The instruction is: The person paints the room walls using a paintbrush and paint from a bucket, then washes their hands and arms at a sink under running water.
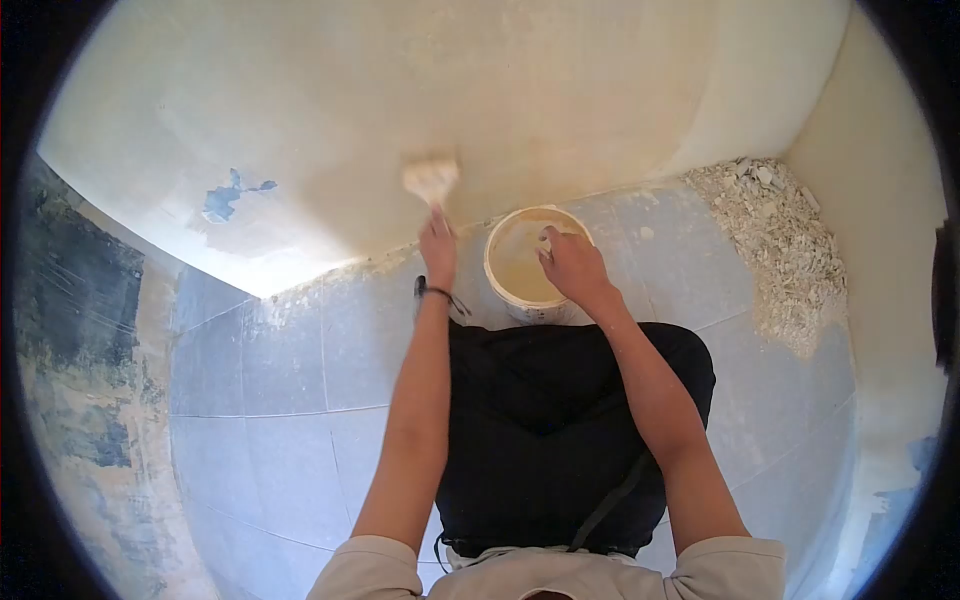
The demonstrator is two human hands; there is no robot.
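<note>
My left hand [437, 250] is closed round the handle of a wide brush [431, 178], whose pale bristles lie against the lower part of the wall [400, 90]. A round bucket [492, 268] with yellowish liquid in it stands on the floor in front of my knees. Over the right side of its mouth is my right hand [574, 266], fingers closed on something small and pale that I cannot make out. A dark band circles my left wrist.
Grey-blue tiles [280, 360] cover the floor. A heap of broken plaster [785, 240] lies in the corner at the right. Blue paint patches [222, 200] show on the wall at the left, and a dark, stained surface [85, 290] is at the far left.
</note>
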